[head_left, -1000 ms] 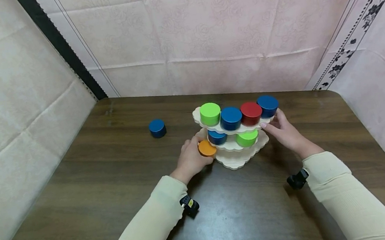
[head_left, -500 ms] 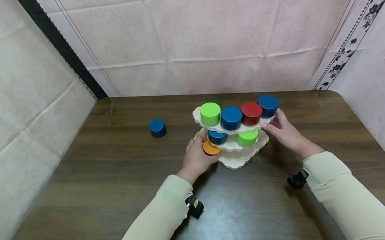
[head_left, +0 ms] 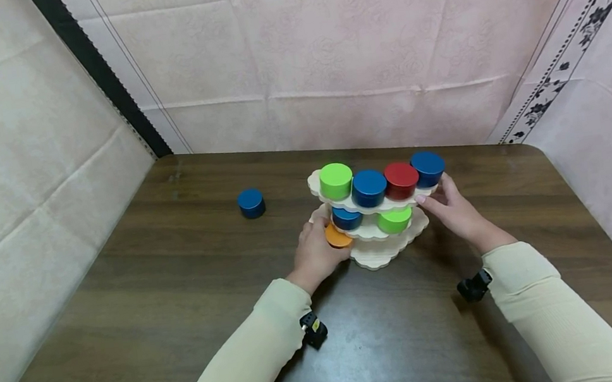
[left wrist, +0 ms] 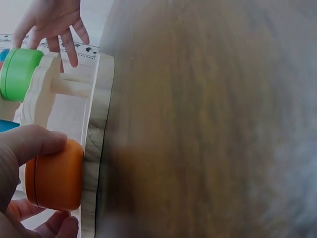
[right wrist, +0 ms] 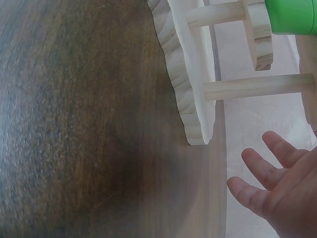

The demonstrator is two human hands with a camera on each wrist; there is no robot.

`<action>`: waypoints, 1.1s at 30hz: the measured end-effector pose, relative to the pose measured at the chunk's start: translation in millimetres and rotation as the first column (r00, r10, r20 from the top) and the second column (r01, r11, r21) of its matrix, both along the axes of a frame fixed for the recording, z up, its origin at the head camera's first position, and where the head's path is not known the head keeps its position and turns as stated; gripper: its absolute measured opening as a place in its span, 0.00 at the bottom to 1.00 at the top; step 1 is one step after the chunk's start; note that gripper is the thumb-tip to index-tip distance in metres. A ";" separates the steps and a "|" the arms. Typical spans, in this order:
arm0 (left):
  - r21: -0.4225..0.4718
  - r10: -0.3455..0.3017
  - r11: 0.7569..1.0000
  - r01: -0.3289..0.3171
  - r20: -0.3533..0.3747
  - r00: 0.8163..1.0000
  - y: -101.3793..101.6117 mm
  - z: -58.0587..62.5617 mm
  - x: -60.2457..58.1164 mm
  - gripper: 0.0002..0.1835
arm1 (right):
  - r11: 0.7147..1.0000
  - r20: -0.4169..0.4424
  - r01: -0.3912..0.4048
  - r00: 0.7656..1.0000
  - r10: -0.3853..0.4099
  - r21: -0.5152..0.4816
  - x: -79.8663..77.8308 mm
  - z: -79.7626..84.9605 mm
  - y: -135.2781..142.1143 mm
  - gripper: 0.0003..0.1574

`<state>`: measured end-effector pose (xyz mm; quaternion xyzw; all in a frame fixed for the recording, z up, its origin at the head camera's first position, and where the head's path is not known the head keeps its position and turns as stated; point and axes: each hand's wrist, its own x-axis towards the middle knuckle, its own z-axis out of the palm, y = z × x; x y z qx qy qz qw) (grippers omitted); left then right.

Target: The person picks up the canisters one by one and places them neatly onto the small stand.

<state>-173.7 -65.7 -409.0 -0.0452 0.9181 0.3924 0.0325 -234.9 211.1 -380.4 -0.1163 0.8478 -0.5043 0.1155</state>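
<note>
A pale wooden three-tier stand (head_left: pixel 379 252) with scalloped edges stands on the table. My left hand (head_left: pixel 315 255) holds an orange round block (left wrist: pixel 59 176) at the left of the bottom tier, thumb on one side and fingers on the other. At the right end of the top tier, my right hand (head_left: pixel 460 213) pinches the edge with its thumb in front; its other fingers (right wrist: pixel 255 196) spread out behind. On the top tier sit a light green block (head_left: pixel 336 181), two blue ones and a red block (head_left: pixel 401 180). The middle tier carries a blue block (head_left: pixel 346 218) and a green block (head_left: pixel 394 221).
A loose blue round block (head_left: pixel 251 203) lies on the brown wooden table (head_left: pixel 180 283), left of the stand. Pale patterned cloth (head_left: pixel 324 55) hangs behind the table and at both sides. Each wrist wears a small black camera (head_left: pixel 475 286).
My left hand has moved slightly right with the orange block, bringing it in under the left side of the middle tier. The right hand and the stand stay in place.
</note>
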 end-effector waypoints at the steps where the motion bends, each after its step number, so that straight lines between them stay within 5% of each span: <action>1: -0.008 0.003 1.000 -0.003 -0.001 1.000 0.6 -0.2 0.3 0.37 | 1.000 0.000 0.000 1.000 0.000 -0.001 0.2 0.2 -0.1 0.52; 19: -0.106 -0.007 0.994 0.004 -0.032 0.999 7.8 -2.0 4.3 0.45 | 1.000 0.012 0.007 1.000 -0.008 0.010 1.7 2.3 -0.6 0.53; 33: -0.117 -0.028 0.993 0.024 -0.037 0.999 -14.7 12.1 12.0 0.55 | 1.000 0.022 0.004 1.000 -0.004 0.006 3.2 3.1 -1.1 0.54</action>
